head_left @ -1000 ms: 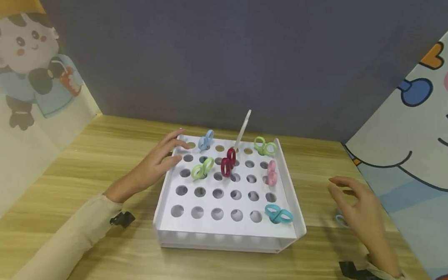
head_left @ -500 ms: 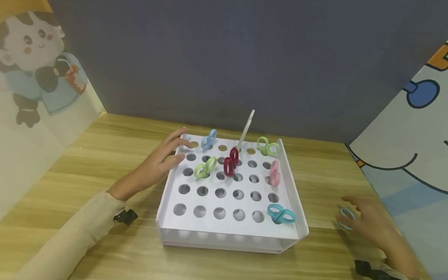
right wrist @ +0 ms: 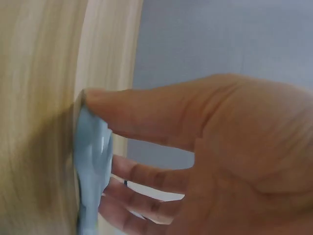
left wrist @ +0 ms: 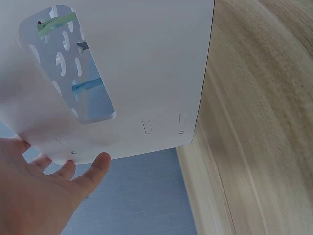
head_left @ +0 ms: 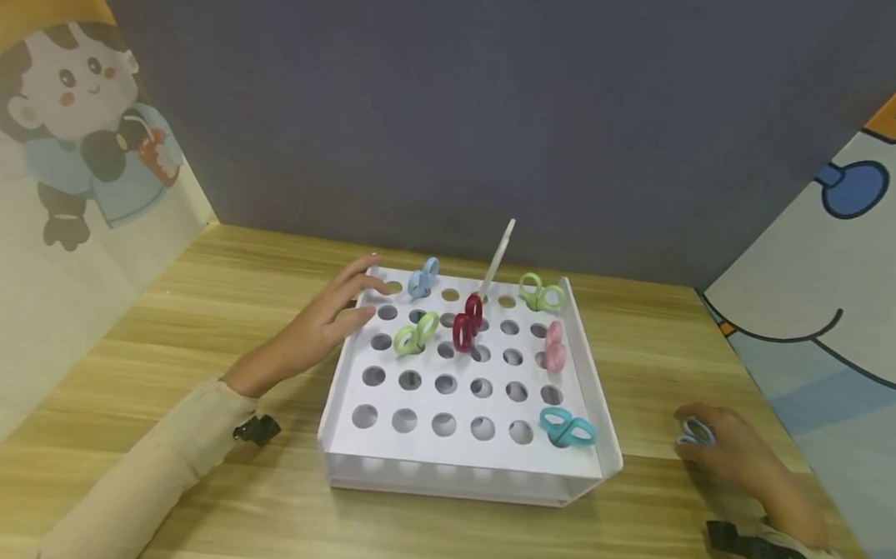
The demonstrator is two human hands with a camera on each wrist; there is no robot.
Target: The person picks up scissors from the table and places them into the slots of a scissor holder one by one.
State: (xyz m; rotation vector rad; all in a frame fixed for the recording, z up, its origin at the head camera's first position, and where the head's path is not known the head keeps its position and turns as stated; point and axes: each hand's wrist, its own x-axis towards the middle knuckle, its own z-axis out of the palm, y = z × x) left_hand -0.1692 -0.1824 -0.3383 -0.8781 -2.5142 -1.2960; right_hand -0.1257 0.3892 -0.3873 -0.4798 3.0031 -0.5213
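Observation:
My right hand point(head_left: 744, 455) is at the light blue scissors point(head_left: 700, 434) lying on the table right of the rack. In the right wrist view the thumb is at one end of the blue handle point(right wrist: 93, 147), with fingers along its other side; the blades are hidden. My left hand point(head_left: 314, 332) rests at the back left corner of a white rack point(head_left: 426, 447) with rows of round holes, fingers extended over its edge. Several scissors stand handles up in it: teal point(head_left: 566, 427), pink point(head_left: 555, 357), dark red point(head_left: 469, 324), lime green point(head_left: 415, 337) and others.
A thin white stick point(head_left: 497, 257) leans upright out of the rack's back part. The rack's side wall point(left wrist: 151, 73) has a long oval cut-out. A dark grey panel point(head_left: 455, 121) closes off the back of the wooden table point(head_left: 258, 505); cartoon-printed walls flank both sides.
My right hand has moved right and down to the light blue scissors, its thumb and fingers closing around the handles. The head view has shifted slightly; my left hand stays at the rack.

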